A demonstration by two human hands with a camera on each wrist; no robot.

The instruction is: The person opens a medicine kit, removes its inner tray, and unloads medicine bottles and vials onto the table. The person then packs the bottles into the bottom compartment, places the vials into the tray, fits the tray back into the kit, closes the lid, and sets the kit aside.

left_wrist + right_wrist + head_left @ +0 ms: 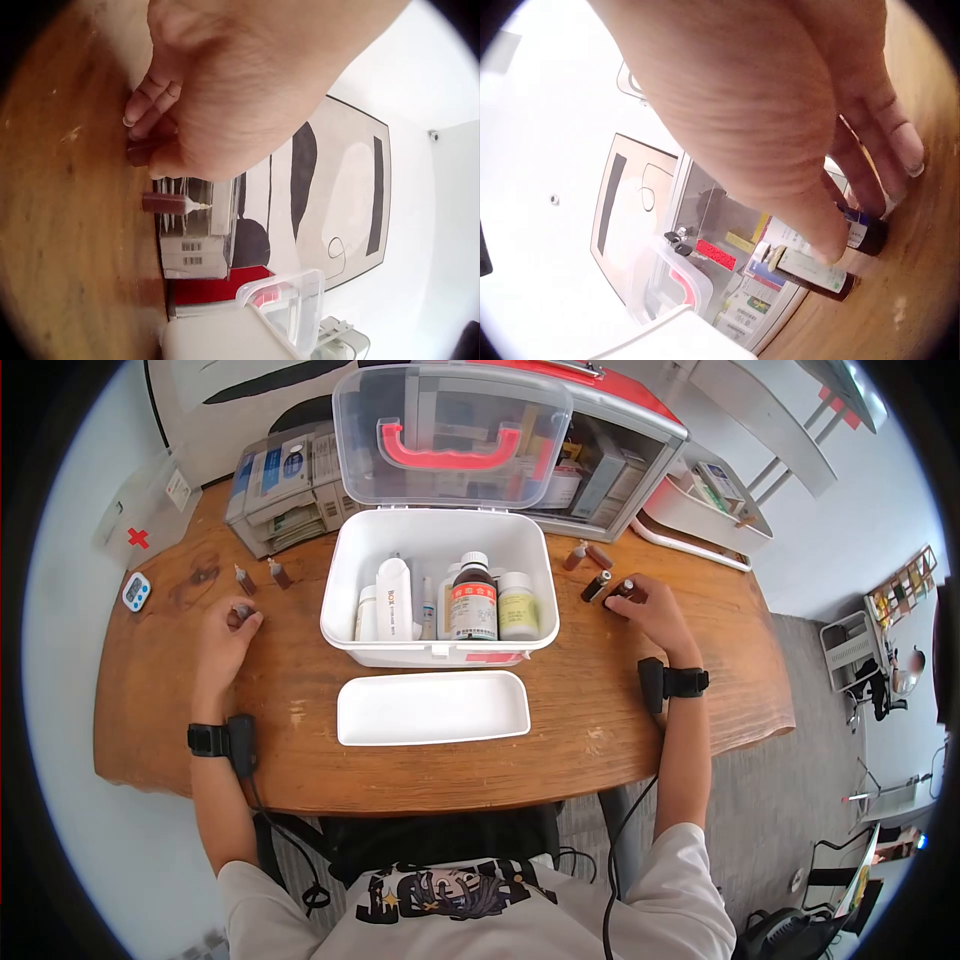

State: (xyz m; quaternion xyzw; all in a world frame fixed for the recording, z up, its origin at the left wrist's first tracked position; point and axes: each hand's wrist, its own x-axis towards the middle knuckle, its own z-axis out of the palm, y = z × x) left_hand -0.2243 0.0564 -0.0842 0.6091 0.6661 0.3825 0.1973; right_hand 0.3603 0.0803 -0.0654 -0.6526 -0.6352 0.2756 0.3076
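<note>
At the left of the table, my left hand (228,645) pinches a small dark red-brown bottle (141,152) between thumb and fingers, its base at the wood. Two similar small bottles (243,579) (279,573) stand just behind it. On the right, my right hand (655,615) grips a small dark vial (868,232) near the tabletop. Beside it is another labelled dark vial (814,271), close to the thumb. Between the hands an open white box (440,652) holds several bottles, among them a brown one with a red label (473,600).
A white tray (433,708) lies in front of the box, whose clear lid (450,480) stands raised. Two small brown bottles (575,556) are right of the box. A timer (137,591) sits far left; drawers (285,490) and a glass-fronted cabinet (610,470) stand behind.
</note>
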